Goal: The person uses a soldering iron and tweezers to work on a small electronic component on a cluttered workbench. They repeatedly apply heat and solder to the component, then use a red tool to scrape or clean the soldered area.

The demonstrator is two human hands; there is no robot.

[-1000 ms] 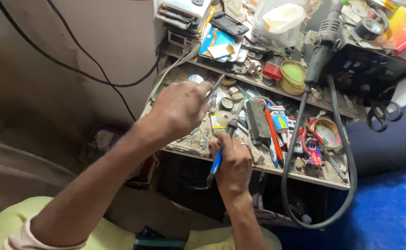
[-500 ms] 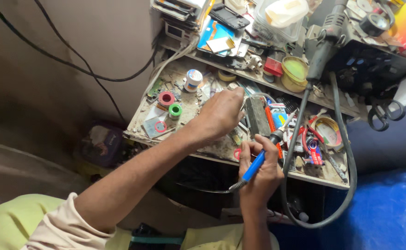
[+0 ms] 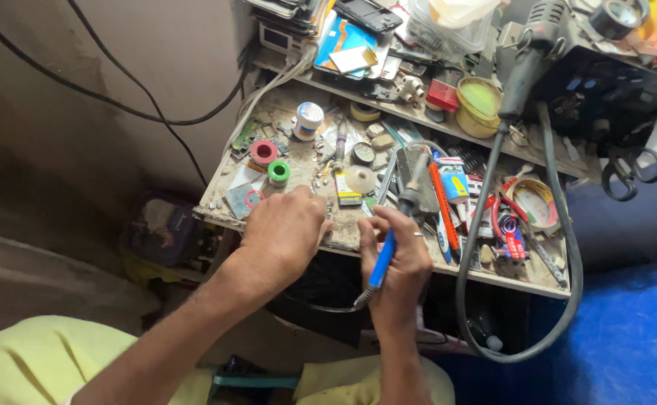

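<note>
- My left hand (image 3: 283,229) has drawn back to the tabletop's (image 3: 216,210) near edge, palm down, grip hidden.
- Right hand (image 3: 396,262), just right of it, clasps the blue-handled soldering iron (image 3: 383,259), tip pointing far.

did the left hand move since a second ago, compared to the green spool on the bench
Yes. The left hand slid back toward the bench's near edge; earlier it covered the spot near the green spool, which now lies uncovered just beyond its fingers.

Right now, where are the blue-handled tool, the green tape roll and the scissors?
blue-handled tool (image 3: 382,259): head view, on its blue grip.
green tape roll (image 3: 278,172): head view, on its green ring.
scissors (image 3: 628,171): head view, on the finger loops.
</note>
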